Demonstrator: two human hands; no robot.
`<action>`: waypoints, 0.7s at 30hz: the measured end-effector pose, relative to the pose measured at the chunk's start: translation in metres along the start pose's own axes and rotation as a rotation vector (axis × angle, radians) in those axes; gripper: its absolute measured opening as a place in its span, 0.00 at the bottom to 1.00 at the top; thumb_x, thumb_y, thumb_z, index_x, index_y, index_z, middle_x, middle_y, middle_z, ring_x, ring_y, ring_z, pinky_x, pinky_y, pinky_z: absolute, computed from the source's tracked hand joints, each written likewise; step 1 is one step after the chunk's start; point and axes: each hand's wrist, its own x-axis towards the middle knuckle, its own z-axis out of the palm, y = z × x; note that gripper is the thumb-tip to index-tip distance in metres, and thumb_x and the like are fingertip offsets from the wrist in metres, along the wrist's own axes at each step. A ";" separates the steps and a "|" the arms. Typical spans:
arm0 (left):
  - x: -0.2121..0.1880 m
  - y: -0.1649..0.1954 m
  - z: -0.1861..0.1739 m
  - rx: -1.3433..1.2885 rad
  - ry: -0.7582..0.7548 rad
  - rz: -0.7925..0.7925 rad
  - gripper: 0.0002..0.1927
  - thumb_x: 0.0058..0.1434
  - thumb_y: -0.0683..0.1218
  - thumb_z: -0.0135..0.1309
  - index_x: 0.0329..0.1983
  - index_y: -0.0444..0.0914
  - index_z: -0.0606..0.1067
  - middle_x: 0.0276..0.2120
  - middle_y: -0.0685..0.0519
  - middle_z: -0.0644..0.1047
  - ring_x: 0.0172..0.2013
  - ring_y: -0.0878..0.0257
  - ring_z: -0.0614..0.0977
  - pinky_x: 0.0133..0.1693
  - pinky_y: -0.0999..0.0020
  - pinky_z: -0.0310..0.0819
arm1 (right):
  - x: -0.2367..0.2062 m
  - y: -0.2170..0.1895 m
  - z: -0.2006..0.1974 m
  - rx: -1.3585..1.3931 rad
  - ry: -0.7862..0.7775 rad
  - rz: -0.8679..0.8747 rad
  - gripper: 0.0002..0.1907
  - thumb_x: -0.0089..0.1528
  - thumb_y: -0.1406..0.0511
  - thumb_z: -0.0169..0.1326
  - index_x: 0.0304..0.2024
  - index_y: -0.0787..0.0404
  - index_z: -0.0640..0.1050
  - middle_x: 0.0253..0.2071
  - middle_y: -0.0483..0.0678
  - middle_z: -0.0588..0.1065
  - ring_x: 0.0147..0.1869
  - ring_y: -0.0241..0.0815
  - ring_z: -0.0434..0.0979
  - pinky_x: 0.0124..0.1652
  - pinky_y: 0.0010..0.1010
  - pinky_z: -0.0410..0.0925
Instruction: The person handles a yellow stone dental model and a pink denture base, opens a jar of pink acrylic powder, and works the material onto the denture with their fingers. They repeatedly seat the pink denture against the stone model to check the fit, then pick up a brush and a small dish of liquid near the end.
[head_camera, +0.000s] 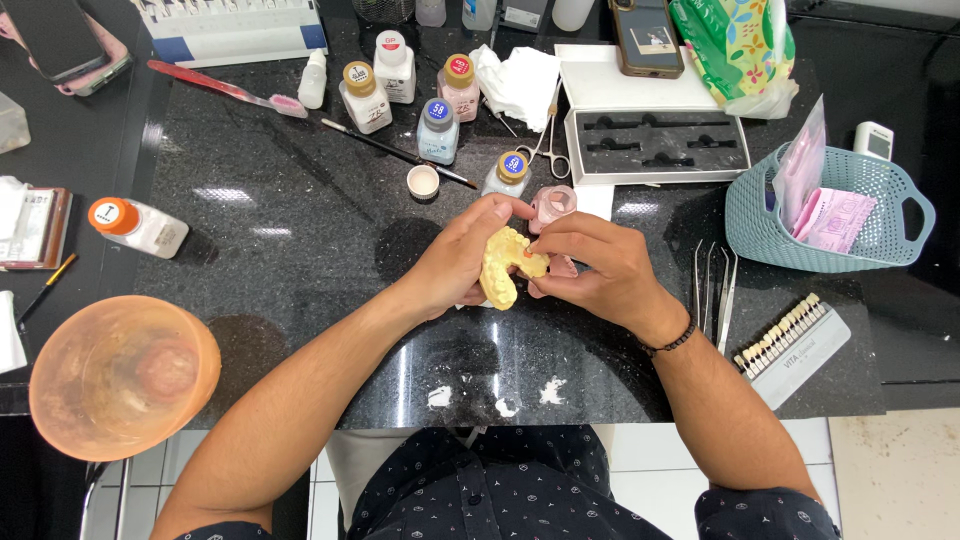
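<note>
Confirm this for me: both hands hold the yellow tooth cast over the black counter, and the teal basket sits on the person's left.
Wrong side. The head view shows the teal basket on the person's right. Both hands, left hand and right hand, do hold the yellow tooth cast over the black counter.

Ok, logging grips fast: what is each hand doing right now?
Left hand: closed on the yellow dental cast.
Right hand: fingers closed on the same cast.

**What I see of the wearer**

From my feed, both forearms are bare. The right hand (600, 270) has a dark beaded bracelet (672, 340) at the wrist — the left hand (462, 255) wears nothing. The short-sleeved shirt (520, 490) is dark navy, dotted with small pale motifs — buttoned down the front.
</note>
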 end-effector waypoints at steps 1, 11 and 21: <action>0.000 -0.001 0.000 -0.007 -0.005 0.011 0.19 0.78 0.54 0.33 0.58 0.39 0.68 0.29 0.54 0.77 0.20 0.72 0.75 0.17 0.75 0.61 | 0.000 -0.001 0.000 0.006 -0.004 0.008 0.21 0.48 0.70 0.73 0.43 0.60 0.82 0.46 0.49 0.80 0.50 0.45 0.83 0.48 0.31 0.77; -0.001 -0.002 0.001 -0.040 0.017 0.047 0.16 0.78 0.55 0.34 0.55 0.41 0.68 0.25 0.56 0.73 0.15 0.74 0.67 0.13 0.77 0.50 | 0.002 -0.002 -0.001 -0.012 0.038 -0.034 0.20 0.49 0.71 0.72 0.43 0.60 0.81 0.45 0.50 0.80 0.46 0.45 0.83 0.45 0.30 0.76; 0.003 -0.003 -0.003 0.002 -0.008 0.207 0.20 0.76 0.51 0.41 0.66 0.38 0.62 0.39 0.52 0.76 0.26 0.70 0.76 0.24 0.75 0.71 | 0.003 0.003 0.002 0.043 0.215 0.137 0.17 0.57 0.73 0.68 0.47 0.64 0.77 0.46 0.52 0.79 0.48 0.42 0.83 0.49 0.30 0.76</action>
